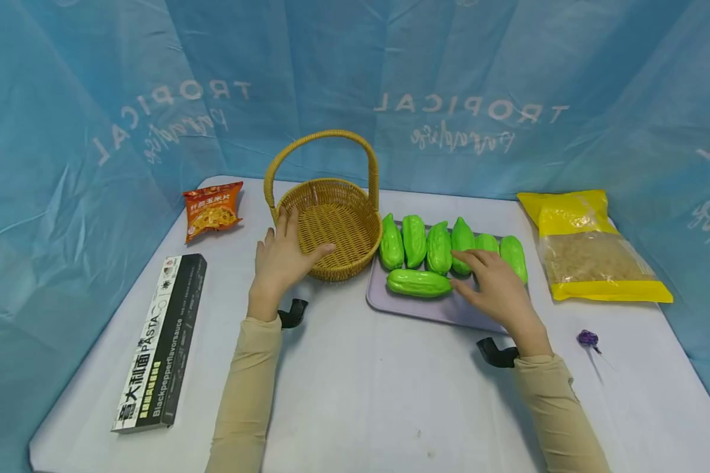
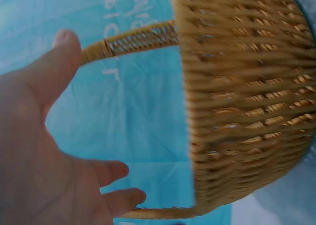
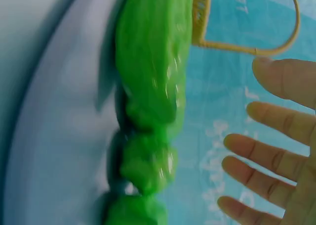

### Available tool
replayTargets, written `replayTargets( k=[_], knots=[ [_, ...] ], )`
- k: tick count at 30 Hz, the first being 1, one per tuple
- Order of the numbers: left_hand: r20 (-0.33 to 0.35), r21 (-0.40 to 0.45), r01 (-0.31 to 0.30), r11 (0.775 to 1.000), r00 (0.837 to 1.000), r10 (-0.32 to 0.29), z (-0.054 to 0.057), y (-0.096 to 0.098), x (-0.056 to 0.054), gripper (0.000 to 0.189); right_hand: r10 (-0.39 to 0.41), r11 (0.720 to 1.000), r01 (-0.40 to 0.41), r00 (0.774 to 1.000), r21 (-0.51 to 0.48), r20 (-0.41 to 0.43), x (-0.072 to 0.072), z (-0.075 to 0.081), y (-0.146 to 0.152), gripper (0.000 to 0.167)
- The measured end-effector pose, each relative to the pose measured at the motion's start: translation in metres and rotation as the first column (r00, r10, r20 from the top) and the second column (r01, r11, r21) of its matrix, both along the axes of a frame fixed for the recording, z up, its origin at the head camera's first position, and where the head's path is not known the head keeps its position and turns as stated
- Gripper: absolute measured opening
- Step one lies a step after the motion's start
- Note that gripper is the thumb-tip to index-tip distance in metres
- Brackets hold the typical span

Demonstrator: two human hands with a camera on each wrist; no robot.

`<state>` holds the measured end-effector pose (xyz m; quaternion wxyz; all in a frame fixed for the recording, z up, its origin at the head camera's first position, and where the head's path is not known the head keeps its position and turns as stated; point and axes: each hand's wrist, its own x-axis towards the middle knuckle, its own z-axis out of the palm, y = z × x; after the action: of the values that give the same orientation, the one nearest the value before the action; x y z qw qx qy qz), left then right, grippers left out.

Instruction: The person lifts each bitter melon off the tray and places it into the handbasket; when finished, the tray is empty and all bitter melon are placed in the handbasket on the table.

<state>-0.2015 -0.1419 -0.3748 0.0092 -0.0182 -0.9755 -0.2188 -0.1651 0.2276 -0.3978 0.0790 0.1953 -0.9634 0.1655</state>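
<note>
My left hand [image 1: 281, 256] is spread out at the left front side of a round wicker basket [image 1: 335, 230] with a tall arched handle; in the left wrist view the basket wall [image 2: 247, 96] stands apart from the palm. Fingers of my right hand [image 1: 497, 286] reach, splayed, over a pale purple tray [image 1: 402, 303]. Several bright green bitter gourds stand in a row on it, with one gourd [image 1: 419, 283] lying crosswise in front. In the right wrist view the right fingers hold nothing, and a gourd [image 3: 153, 52] lies off to their left.
At the left are an orange snack bag [image 1: 213, 210] and a long black-and-white pasta box [image 1: 161, 341]. A yellow bag of grains [image 1: 594, 249] lies to the tray's right, with a purple lollipop [image 1: 588, 338] nearer me. Blue curtain [image 1: 331, 79] surrounds the white table's back and sides.
</note>
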Motion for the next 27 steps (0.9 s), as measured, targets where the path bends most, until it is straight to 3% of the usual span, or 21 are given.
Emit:
replayTargets(
  k=[4, 9, 20, 27],
  knots=[
    [-0.005, 0.078, 0.035, 0.996, 0.999, -0.035, -0.013, -0.004, -0.010, 0.110, 0.096, 0.995, -0.096, 0.995, -0.017, -0.022, -0.005, -0.006, -0.016, 0.054],
    [-0.013, 0.120, 0.023, 0.992, 1.000, -0.022, -0.029, -0.004, -0.019, 0.103, 0.181, 0.983, -0.181, 0.983, -0.017, -0.014, -0.007, -0.014, -0.033, 0.053],
    [-0.054, 0.192, -0.012, 0.981, 0.998, 0.023, -0.050, -0.001, -0.028, 0.072, 0.170, 0.984, -0.170, 0.985, 0.044, 0.003, -0.005, -0.026, -0.045, 0.062],
    [-0.089, 0.203, -0.041, 0.978, 0.994, 0.060, -0.054, 0.000, -0.029, 0.066, 0.159, 0.986, -0.161, 0.987, 0.045, 0.031, -0.006, -0.022, -0.046, 0.064]
  ],
)
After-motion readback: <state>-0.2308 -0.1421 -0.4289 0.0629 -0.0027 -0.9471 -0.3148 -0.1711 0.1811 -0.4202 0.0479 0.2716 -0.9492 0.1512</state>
